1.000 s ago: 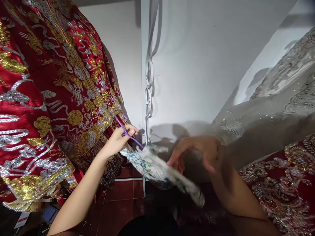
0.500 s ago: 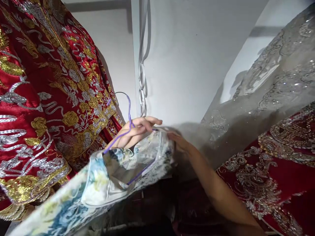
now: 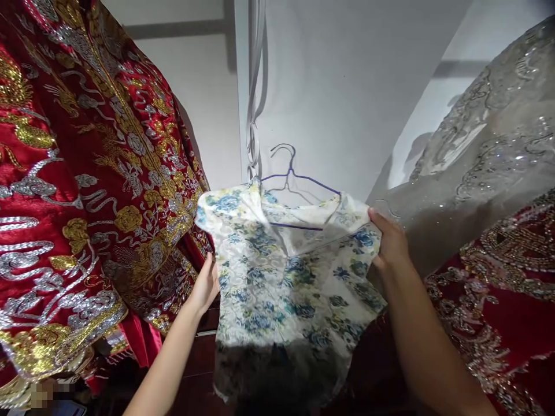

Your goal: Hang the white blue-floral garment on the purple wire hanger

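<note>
A short-sleeved white blouse (image 3: 260,277) with blue and yellow flowers is spread out in front of me, its V-neck facing me. Inside its shoulders sits a thin purple wire hanger (image 3: 318,184); the hook stands above the collar, near the wall. My right hand (image 3: 391,240) is closed on the sleeve edge at the right shoulder, thumb in front. At the left side of the blouse, below the sleeve, my left hand (image 3: 208,285) grips the edge, with most fingers hidden behind the cloth. The lower part of the blouse lies in shadow.
A red jacket (image 3: 125,150) with gold and silver embroidery hangs close on the left. To the right are a sheer beaded silver gown (image 3: 503,136) and a dark red beaded garment (image 3: 515,294). White looped straps (image 3: 255,86) hang along the wall (image 3: 338,86).
The blouse has swung from tilted and bunched to upright and spread out. My hands have parted from the collar to its two sides, and the hanger now sits level within the shoulders.
</note>
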`<state>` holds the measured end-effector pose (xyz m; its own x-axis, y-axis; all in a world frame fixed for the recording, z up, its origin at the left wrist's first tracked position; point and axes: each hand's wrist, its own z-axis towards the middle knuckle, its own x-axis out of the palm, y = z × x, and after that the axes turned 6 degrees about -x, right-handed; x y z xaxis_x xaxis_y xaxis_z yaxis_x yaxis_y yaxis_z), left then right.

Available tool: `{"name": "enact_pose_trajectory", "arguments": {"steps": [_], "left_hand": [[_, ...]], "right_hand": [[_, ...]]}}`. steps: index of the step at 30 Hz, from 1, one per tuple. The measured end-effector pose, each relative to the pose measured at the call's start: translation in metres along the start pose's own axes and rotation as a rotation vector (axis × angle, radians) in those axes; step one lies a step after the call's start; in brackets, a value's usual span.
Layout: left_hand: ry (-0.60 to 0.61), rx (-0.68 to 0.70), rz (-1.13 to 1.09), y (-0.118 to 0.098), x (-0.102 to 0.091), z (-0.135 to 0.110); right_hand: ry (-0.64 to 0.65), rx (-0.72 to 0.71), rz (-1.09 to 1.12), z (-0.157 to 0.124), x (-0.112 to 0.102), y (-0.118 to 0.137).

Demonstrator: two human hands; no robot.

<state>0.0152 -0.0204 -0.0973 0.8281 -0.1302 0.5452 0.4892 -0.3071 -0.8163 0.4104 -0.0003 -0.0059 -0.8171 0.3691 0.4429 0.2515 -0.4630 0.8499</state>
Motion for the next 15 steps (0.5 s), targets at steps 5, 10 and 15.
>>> {"name": "enact_pose_trajectory", "arguments": {"steps": [5,10,15], "left_hand": [[-0.343,0.089,0.074,0.031,-0.007,-0.011],[-0.478,0.037,-0.031,0.06,-0.014,-0.029],[-0.581,-0.059,-0.142,0.08,-0.017,-0.045]], "right_hand": [[0.318,0.076,-0.12,-0.023,0.036,-0.006],[0.3,0.099,-0.277,-0.036,0.012,-0.024],[-0.042,-0.071,-0.439,-0.052,-0.027,-0.057]]}}
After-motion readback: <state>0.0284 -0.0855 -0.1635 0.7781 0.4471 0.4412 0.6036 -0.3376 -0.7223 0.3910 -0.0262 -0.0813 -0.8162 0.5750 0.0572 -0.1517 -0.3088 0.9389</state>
